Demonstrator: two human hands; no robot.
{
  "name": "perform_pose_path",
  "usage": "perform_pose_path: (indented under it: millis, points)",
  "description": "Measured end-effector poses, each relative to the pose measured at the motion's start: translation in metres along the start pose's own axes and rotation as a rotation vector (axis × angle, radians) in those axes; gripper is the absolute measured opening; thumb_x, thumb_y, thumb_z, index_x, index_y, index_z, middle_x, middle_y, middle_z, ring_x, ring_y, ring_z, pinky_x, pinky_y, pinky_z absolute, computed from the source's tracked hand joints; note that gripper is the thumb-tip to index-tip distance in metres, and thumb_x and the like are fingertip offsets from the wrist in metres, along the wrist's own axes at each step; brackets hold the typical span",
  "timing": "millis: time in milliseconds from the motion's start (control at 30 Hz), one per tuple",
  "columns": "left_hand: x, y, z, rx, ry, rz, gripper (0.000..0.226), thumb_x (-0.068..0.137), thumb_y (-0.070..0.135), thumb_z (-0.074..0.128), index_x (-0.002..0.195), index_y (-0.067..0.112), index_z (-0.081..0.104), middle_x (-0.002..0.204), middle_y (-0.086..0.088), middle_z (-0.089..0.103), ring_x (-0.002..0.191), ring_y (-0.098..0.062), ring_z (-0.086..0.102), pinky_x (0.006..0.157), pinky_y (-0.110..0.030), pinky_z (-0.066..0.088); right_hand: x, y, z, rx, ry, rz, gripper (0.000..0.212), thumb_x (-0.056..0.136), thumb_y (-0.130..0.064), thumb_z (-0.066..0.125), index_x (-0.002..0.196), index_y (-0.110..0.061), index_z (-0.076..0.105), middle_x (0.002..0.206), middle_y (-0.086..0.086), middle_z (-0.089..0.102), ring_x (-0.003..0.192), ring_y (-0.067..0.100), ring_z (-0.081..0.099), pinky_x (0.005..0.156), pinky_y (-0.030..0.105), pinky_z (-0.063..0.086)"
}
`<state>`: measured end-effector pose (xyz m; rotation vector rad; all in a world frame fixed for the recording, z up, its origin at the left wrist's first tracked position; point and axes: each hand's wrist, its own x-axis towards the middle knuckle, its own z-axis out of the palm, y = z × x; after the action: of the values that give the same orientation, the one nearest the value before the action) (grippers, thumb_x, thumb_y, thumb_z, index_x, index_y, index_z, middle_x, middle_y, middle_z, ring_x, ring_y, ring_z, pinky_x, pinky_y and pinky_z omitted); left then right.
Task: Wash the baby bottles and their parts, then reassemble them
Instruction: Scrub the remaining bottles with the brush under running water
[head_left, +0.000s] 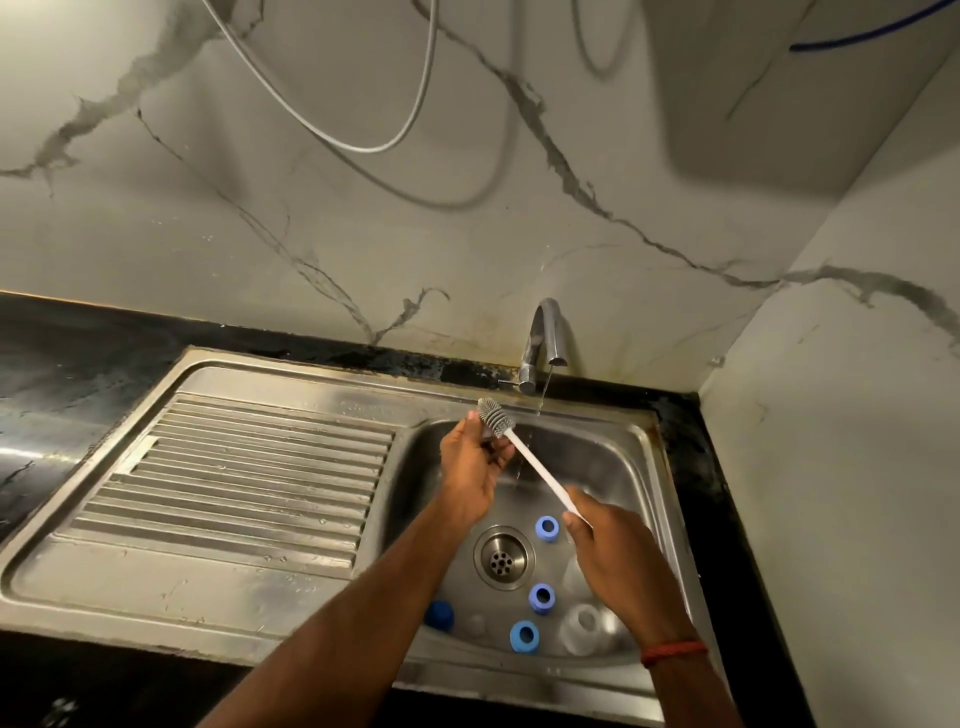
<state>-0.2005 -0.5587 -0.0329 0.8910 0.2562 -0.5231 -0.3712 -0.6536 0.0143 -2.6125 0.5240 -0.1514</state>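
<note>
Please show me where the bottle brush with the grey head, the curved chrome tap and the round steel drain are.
Grey-headed white bottle brush (535, 465): head view, middle of its white handle.
Curved chrome tap (534, 343): head view, on its rising pipe.
Round steel drain (503, 558): head view, on its perforated centre.

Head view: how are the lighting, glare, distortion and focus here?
Head view: dim, warm light; a broad shadow falls on the wall at upper right; soft glare on the drainboard and the counter at left; wide-angle bending curves the sink rim; the brush is sharp, the clear bottle parts faint.
</note>
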Motion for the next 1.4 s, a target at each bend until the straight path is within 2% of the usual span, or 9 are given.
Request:
perform_pose_path:
  millis: [100, 300, 500, 700, 900, 1033, 1133, 1267, 1400]
  points:
    - [-0.005, -0.006, 0.004, 0.049, 0.001, 0.048, 0.034, 0.108, 0.027, 0.044, 0.114, 0.001, 0.065, 0.093, -0.014, 0.070, 0.081, -0.020, 0.067, 0.081, -0.037, 0.058, 0.007, -0.009, 0.003, -0.018, 0.026, 0.005, 0.035, 0.104, -0.033, 0.042, 0.138, -0.028, 0.049, 0.094, -0.003, 0.067, 0.082, 0.011, 0.062, 0.069, 0.024, 0.048]
    - [0.006, 0.016, 0.003, -0.075, 0.196, -0.016, 0.023, 0.105, 0.021, 0.051, 0.111, 0.003, 0.064, 0.092, -0.011, 0.066, 0.076, -0.016, 0.064, 0.068, -0.030, 0.055, -0.001, -0.007, 0.002, 0.110, -0.108, -0.047, 0.033, 0.102, -0.029, 0.049, 0.134, -0.028, 0.056, 0.077, -0.004, 0.066, 0.068, 0.008, 0.062, 0.063, 0.019, 0.050]
    - [-0.009, 0.003, 0.016, 0.105, 0.018, 0.000, 0.033, 0.108, 0.028, 0.044, 0.101, 0.006, 0.067, 0.090, -0.015, 0.070, 0.076, -0.021, 0.067, 0.070, -0.033, 0.059, 0.019, -0.023, 0.003, 0.028, 0.029, -0.020, 0.036, 0.104, -0.031, 0.043, 0.139, -0.025, 0.049, 0.078, -0.005, 0.059, 0.067, 0.006, 0.055, 0.058, 0.017, 0.037]
    - [0.007, 0.032, 0.002, -0.098, 0.179, -0.161, 0.040, 0.103, 0.040, 0.053, 0.115, 0.004, 0.062, 0.101, -0.017, 0.069, 0.080, -0.022, 0.065, 0.060, -0.028, 0.054, 0.007, -0.005, -0.010, 0.115, -0.032, -0.054, 0.030, 0.101, -0.030, 0.052, 0.129, -0.028, 0.062, 0.064, -0.011, 0.055, 0.063, 0.000, 0.058, 0.060, 0.013, 0.043]
    - [0.010, 0.058, -0.011, -0.361, 0.108, -0.215, 0.054, 0.100, 0.064, 0.039, 0.095, 0.012, 0.056, 0.069, -0.004, 0.057, 0.063, -0.013, 0.050, 0.059, -0.022, 0.043, 0.008, -0.007, -0.008, 0.049, 0.058, -0.130, 0.029, 0.100, -0.032, 0.053, 0.128, -0.030, 0.062, 0.059, -0.014, 0.050, 0.066, 0.001, 0.058, 0.058, 0.011, 0.041]
    - [0.018, 0.071, -0.016, -0.434, 0.096, -0.227, 0.032, 0.108, 0.034, 0.043, 0.110, 0.007, 0.058, 0.095, -0.012, 0.061, 0.078, -0.019, 0.062, 0.072, -0.028, 0.055, 0.004, -0.016, -0.011, -0.095, 0.073, -0.126, 0.032, 0.101, -0.040, 0.047, 0.132, -0.036, 0.057, 0.071, -0.012, 0.051, 0.065, 0.004, 0.053, 0.056, 0.010, 0.036]
    - [0.018, 0.073, -0.016, -0.418, 0.075, -0.239, 0.029, 0.108, 0.031, 0.043, 0.111, 0.007, 0.059, 0.100, -0.012, 0.065, 0.082, -0.023, 0.067, 0.073, -0.031, 0.057, 0.002, -0.023, -0.006, -0.241, 0.112, -0.121, 0.037, 0.101, -0.047, 0.044, 0.137, -0.043, 0.050, 0.090, -0.010, 0.054, 0.074, 0.005, 0.048, 0.056, 0.012, 0.032]
    - [0.011, 0.064, -0.013, -0.288, 0.028, -0.241, 0.029, 0.106, 0.041, 0.045, 0.099, 0.019, 0.062, 0.078, -0.001, 0.070, 0.069, -0.018, 0.068, 0.065, -0.030, 0.050, 0.009, -0.034, 0.005, -0.462, 0.204, -0.135, 0.032, 0.088, -0.039, 0.069, 0.120, -0.037, 0.067, 0.073, -0.008, 0.056, 0.054, 0.005, 0.036, 0.045, 0.011, 0.009]
    - [0.010, 0.067, -0.012, -0.289, 0.005, -0.191, 0.028, 0.104, 0.040, 0.046, 0.091, 0.022, 0.064, 0.076, 0.002, 0.071, 0.073, -0.016, 0.067, 0.069, -0.031, 0.049, 0.010, -0.040, 0.004, -0.499, 0.276, -0.150, 0.040, 0.078, -0.022, 0.081, 0.116, -0.025, 0.069, 0.070, -0.002, 0.056, 0.053, 0.011, 0.050, 0.044, 0.017, 0.025]
